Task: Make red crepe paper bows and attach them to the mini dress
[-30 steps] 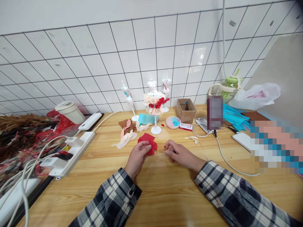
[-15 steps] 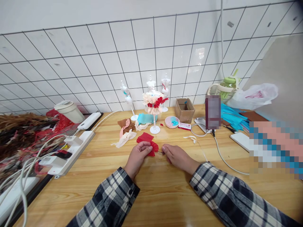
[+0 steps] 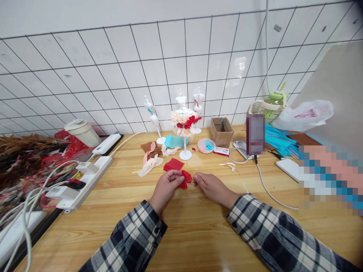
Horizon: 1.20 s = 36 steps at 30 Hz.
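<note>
Between thumb and fingers of my left hand (image 3: 168, 186) is a gathered red cloth piece (image 3: 186, 178), its folds fanning out to the right. My right hand (image 3: 210, 185) is closed in a pinch just right of the cloth. A thin, needle-like piece (image 3: 193, 183) runs from those fingertips to the cloth's edge; its far end is hidden in the folds. Behind my left hand lies a flat red cloth (image 3: 173, 164). Farther back stands a small white dress form (image 3: 185, 154) wearing a cream ruffled skirt (image 3: 183, 120) with a red bow (image 3: 193, 121).
Cream (image 3: 150, 165), brown and blue cloth scraps lie behind left. A pink bowl (image 3: 204, 150), cardboard box (image 3: 224, 136) and phone (image 3: 255, 134) stand behind right. A power strip (image 3: 87, 185) with cables borders the left, a white cord (image 3: 275, 202) the right.
The gathered red cloth has turned and shifted slightly to the right in my left fingers, its edge nearer my right fingertips. Both hands stay nearly in place.
</note>
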Tool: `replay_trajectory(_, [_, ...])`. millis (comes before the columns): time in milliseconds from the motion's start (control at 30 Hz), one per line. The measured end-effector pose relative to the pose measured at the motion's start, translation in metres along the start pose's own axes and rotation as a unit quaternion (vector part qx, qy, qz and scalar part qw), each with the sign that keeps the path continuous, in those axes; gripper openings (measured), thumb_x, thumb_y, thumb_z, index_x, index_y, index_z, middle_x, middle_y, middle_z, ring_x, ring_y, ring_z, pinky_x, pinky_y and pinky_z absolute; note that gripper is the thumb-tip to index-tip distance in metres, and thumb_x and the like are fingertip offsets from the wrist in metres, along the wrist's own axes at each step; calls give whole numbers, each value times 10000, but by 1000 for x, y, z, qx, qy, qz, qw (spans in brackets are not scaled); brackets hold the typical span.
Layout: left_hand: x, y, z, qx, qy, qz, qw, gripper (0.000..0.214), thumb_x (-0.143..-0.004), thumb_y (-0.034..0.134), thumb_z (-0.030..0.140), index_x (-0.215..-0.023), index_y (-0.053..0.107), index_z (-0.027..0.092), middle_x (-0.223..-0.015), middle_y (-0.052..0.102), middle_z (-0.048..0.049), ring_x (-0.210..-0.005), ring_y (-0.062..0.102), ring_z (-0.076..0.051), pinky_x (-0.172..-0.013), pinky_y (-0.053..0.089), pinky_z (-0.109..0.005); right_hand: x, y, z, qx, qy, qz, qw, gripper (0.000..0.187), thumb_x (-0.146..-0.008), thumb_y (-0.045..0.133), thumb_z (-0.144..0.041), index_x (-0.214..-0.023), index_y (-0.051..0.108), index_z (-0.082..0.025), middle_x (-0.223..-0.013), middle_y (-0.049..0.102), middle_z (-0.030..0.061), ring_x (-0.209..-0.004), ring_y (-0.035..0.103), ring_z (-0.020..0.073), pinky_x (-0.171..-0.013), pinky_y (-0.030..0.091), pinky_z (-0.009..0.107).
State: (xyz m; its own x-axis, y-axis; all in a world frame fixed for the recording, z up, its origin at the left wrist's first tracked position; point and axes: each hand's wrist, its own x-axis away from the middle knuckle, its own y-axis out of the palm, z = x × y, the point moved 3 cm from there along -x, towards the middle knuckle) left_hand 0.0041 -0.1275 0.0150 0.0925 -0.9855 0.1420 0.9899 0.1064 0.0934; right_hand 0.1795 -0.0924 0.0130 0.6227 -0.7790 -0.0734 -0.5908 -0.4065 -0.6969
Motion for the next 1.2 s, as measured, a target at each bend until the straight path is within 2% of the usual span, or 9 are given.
replay_trajectory(767, [2,2,1,-9,2,-5,1000,259,-641,770,283,-809,623,152,-745,676,-7,-682,602,-123,-661,458,-225,0,0,-2,43,-2,-13,999,400,-981,218,-410,-794,516,-218,-735,615,22,-665,537,160,-614,360,261])
replay_trajectory(1200, [3,2,1,-9,-4,-3,1000,282,-630,771,298,-813,612,154,-723,667,9,-670,600,-119,-658,453,-224,0,-1,-1,30,-4,-11,999,402,-984,200,-414,-812,507,-219,-765,622,22,-707,558,160,-653,383,261])
